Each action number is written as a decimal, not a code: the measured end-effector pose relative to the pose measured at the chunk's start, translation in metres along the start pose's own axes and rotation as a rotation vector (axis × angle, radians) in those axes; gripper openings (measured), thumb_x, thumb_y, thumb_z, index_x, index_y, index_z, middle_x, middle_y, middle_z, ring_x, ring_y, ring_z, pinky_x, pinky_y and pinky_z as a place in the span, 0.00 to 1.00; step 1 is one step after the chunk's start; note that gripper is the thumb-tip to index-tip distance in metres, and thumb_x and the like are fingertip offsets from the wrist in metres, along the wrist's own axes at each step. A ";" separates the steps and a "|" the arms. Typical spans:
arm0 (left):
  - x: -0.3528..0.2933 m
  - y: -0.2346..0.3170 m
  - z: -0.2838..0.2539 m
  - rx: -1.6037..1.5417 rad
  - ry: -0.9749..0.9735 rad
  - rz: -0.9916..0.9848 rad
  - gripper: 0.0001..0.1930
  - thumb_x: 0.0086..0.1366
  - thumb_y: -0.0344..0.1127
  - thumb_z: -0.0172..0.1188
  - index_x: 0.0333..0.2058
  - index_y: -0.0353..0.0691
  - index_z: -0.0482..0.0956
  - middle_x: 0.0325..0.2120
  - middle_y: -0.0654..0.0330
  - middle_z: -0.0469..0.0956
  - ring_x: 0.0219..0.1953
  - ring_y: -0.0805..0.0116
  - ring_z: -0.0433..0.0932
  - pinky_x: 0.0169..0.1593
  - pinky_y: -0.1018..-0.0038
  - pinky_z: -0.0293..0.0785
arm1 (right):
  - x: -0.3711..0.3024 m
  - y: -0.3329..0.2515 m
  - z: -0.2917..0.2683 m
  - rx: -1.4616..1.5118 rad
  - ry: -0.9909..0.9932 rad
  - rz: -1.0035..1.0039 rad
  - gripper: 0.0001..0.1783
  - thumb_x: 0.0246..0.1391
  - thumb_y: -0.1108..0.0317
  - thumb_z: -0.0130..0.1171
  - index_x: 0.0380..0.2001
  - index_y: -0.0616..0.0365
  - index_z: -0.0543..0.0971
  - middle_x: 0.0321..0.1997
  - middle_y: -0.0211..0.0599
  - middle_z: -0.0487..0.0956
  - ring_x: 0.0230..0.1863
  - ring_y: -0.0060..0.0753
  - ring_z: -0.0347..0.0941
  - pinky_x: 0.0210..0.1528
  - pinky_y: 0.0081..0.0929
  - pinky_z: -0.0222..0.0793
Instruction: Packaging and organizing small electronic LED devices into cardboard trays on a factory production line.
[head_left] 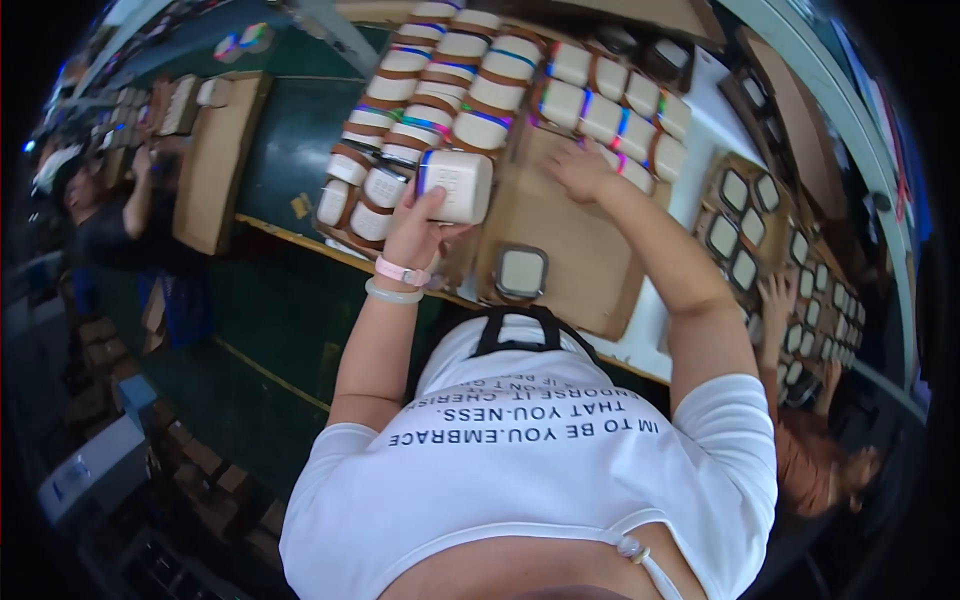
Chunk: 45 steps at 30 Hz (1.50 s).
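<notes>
My left hand [412, 228] grips a cream, rounded box-shaped device [460, 187] with a blue-violet lit band along its left edge. It is held up over the near edge of a crowded tray. Over a brown cardboard tray [560, 235] my right hand [580, 170] is stretched out, fingers apart and nothing seen in them. Its fingertips are close to the near row of lit cream devices [601, 118]; whether they touch one I cannot tell. Another device [521, 271], dark-rimmed with a pale square face, lies at the tray's near left corner.
Left of the cardboard tray, several rows of cream devices [495, 93] stand between brown dividers, many with glowing bands. To the right, a co-worker's hand [777, 300] is beside trays of dark-rimmed units [722, 236]. Another person [105, 205] works at far left by an upright cardboard tray [222, 160].
</notes>
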<state>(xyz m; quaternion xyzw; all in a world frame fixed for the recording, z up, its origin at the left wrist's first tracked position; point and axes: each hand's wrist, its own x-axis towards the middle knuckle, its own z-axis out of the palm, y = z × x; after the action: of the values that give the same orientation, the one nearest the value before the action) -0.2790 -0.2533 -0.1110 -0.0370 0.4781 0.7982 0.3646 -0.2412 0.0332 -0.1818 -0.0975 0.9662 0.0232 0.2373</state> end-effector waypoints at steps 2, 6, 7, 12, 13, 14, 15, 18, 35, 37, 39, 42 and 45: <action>0.019 0.003 -0.021 0.501 0.188 0.354 0.29 0.54 0.32 0.64 0.55 0.37 0.66 0.51 0.50 0.69 0.52 0.55 0.71 0.52 0.62 0.72 | 0.011 0.017 -0.001 -0.095 -0.121 -0.034 0.30 0.39 0.64 0.63 0.51 0.46 0.72 0.55 0.30 0.72 0.60 0.36 0.62 0.58 0.53 0.55; 0.034 0.021 -0.041 1.393 0.373 0.816 0.25 0.43 0.32 0.70 0.41 0.38 0.71 0.53 0.42 0.64 0.56 0.42 0.62 0.58 0.58 0.61 | 0.002 0.022 -0.018 -0.151 -0.054 -0.064 0.18 0.33 0.64 0.68 0.34 0.47 0.81 0.42 0.31 0.78 0.53 0.36 0.68 0.56 0.49 0.58; 0.034 0.020 -0.042 1.523 0.407 0.821 0.24 0.41 0.31 0.69 0.38 0.38 0.70 0.51 0.42 0.65 0.56 0.41 0.62 0.58 0.57 0.61 | -0.003 0.023 -0.022 -0.181 0.056 -0.114 0.15 0.32 0.64 0.69 0.30 0.49 0.82 0.37 0.33 0.79 0.50 0.38 0.71 0.54 0.46 0.61; 0.029 0.004 -0.055 1.926 0.448 0.756 0.12 0.47 0.34 0.65 0.30 0.43 0.74 0.58 0.38 0.57 0.59 0.31 0.56 0.57 0.38 0.51 | -0.034 0.050 -0.060 0.320 0.181 -0.118 0.15 0.38 0.64 0.66 0.32 0.54 0.77 0.31 0.39 0.79 0.38 0.45 0.75 0.41 0.39 0.69; 0.031 0.002 -0.067 2.004 0.368 0.803 0.10 0.50 0.35 0.62 0.32 0.44 0.75 0.58 0.40 0.58 0.59 0.31 0.55 0.59 0.40 0.50 | -0.039 0.057 -0.065 0.538 0.369 -0.118 0.14 0.41 0.64 0.64 0.33 0.55 0.76 0.32 0.40 0.80 0.36 0.47 0.76 0.36 0.40 0.70; 0.033 -0.001 -0.077 1.976 0.313 0.835 0.08 0.52 0.36 0.59 0.33 0.46 0.76 0.59 0.40 0.57 0.60 0.32 0.53 0.60 0.38 0.47 | -0.041 0.065 -0.073 0.487 0.466 -0.039 0.15 0.42 0.64 0.64 0.33 0.56 0.74 0.32 0.40 0.80 0.36 0.47 0.76 0.36 0.41 0.70; 0.033 -0.001 -0.072 1.944 0.242 0.863 0.07 0.55 0.37 0.57 0.34 0.48 0.78 0.60 0.41 0.56 0.62 0.32 0.51 0.60 0.37 0.45 | -0.043 0.069 -0.078 0.440 0.556 0.053 0.15 0.43 0.63 0.64 0.32 0.57 0.72 0.31 0.40 0.79 0.36 0.47 0.76 0.36 0.42 0.70; 0.029 0.001 -0.055 2.169 0.215 0.680 0.10 0.57 0.39 0.54 0.38 0.51 0.79 0.61 0.38 0.53 0.62 0.33 0.50 0.61 0.36 0.43 | -0.039 0.069 -0.075 0.238 0.784 0.400 0.11 0.45 0.65 0.60 0.29 0.57 0.72 0.29 0.41 0.77 0.37 0.47 0.74 0.37 0.42 0.69; -0.034 0.115 0.103 0.822 -0.233 0.596 0.16 0.59 0.25 0.52 0.48 0.35 0.73 0.44 0.53 0.74 0.46 0.63 0.73 0.50 0.74 0.68 | -0.026 0.068 -0.019 0.272 0.770 0.413 0.29 0.43 0.71 0.55 0.54 0.46 0.69 0.52 0.42 0.70 0.55 0.47 0.65 0.54 0.46 0.64; -0.085 0.146 0.163 0.974 -0.478 0.835 0.09 0.62 0.23 0.48 0.39 0.31 0.76 0.34 0.56 0.78 0.40 0.61 0.77 0.45 0.69 0.72 | -0.028 0.066 -0.032 0.018 0.694 0.555 0.36 0.40 0.68 0.59 0.58 0.39 0.66 0.61 0.42 0.62 0.63 0.52 0.55 0.58 0.56 0.57; -0.106 0.151 0.191 0.834 -0.796 1.138 0.07 0.58 0.23 0.52 0.24 0.35 0.77 0.32 0.57 0.79 0.34 0.56 0.78 0.34 0.66 0.74 | -0.016 0.088 -0.021 0.085 0.640 0.576 0.39 0.39 0.67 0.60 0.59 0.35 0.64 0.64 0.41 0.58 0.65 0.54 0.50 0.59 0.60 0.53; -0.119 0.135 0.222 0.670 -0.908 1.399 0.12 0.52 0.31 0.59 0.35 0.34 0.78 0.28 0.55 0.73 0.31 0.60 0.74 0.31 0.67 0.72 | 0.001 0.115 -0.031 0.150 0.609 0.611 0.37 0.44 0.63 0.57 0.61 0.31 0.62 0.64 0.37 0.60 0.63 0.51 0.55 0.58 0.59 0.56; -0.149 0.131 0.221 0.780 -0.794 1.318 0.10 0.52 0.31 0.58 0.34 0.35 0.78 0.29 0.55 0.74 0.31 0.59 0.74 0.31 0.66 0.71 | 0.004 0.128 -0.062 0.279 0.490 0.588 0.40 0.43 0.55 0.59 0.62 0.28 0.59 0.63 0.34 0.62 0.61 0.49 0.59 0.56 0.56 0.59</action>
<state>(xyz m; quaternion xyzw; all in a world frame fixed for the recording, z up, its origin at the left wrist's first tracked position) -0.1869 -0.1965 0.1649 0.6575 0.4791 0.5797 -0.0461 -0.2979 0.1524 -0.1291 0.2133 0.9748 -0.0650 -0.0055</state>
